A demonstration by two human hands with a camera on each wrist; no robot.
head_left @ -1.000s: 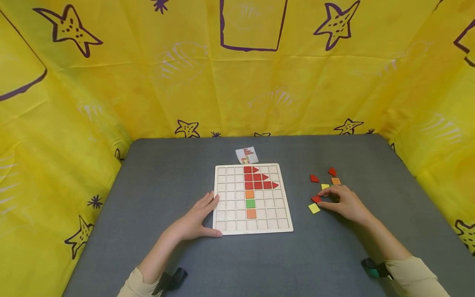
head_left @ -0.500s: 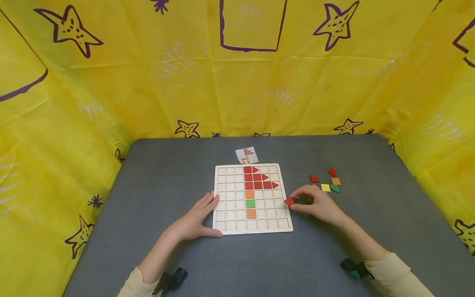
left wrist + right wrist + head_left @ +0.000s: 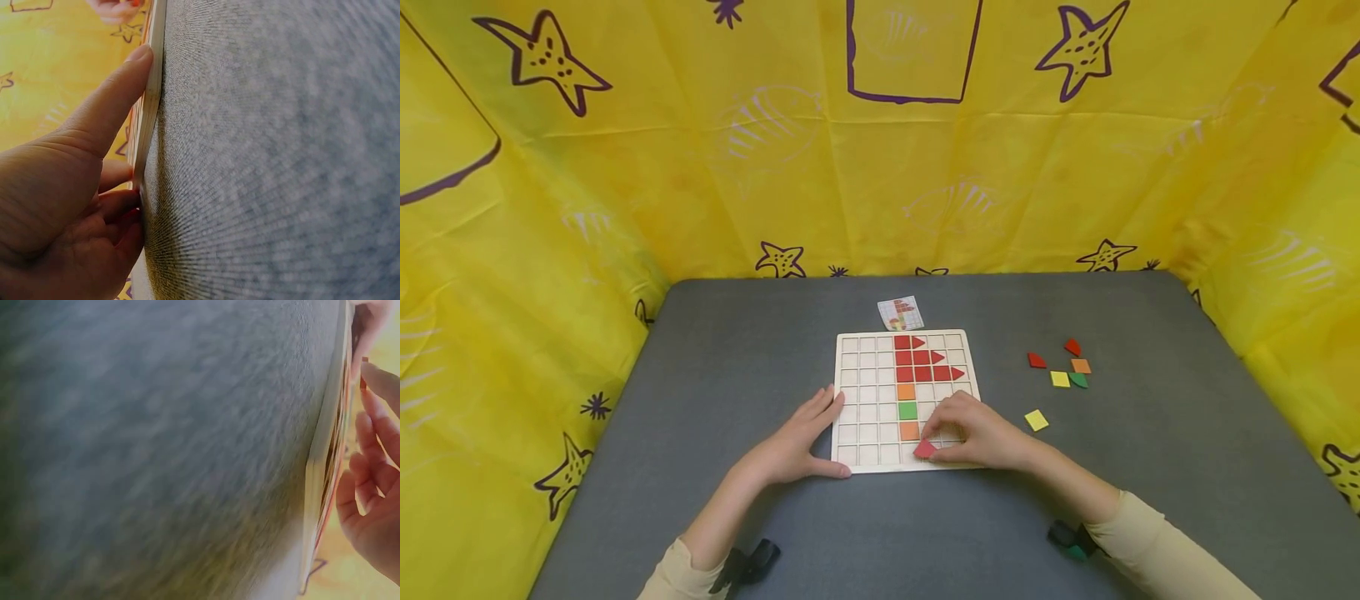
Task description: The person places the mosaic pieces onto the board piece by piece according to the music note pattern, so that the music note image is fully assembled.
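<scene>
In the head view, a person's right hand (image 3: pixel 981 435) pinched a red piece (image 3: pixel 924 450) between thumb and forefinger, over the grid board (image 3: pixel 867 413) at about 5 o'clock from its centre; whether the piece touched the board could not be told. The left hand (image 3: pixel 793 446) lay with fingers extended along the board's rim at 9 o'clock, thumb spread to the corner near 7. A picture card (image 3: pixel 901 313) lay just beyond the board at 12 o'clock. Loose pieces lay on the table (image 3: pixel 760 333) between 2 and 3 o'clock, the lone yellow tile (image 3: pixel 1036 420) nearest the person among them.

In the left wrist view, the thumb tip pressed the board's edge near 11 o'clock, while the other fingers rested along it around 8. The board looked stiff and flat, likely to slide if nudged, so its rim seemed the best hold.

In the right wrist view, the pinch sat at about 2 o'clock, the other fingers bent loosely below it. Seen edge-on, the red piece looked thin and rigid, probably light and hardly fragile; opposite edges seemed the place to grip, leaving its underside free.
</scene>
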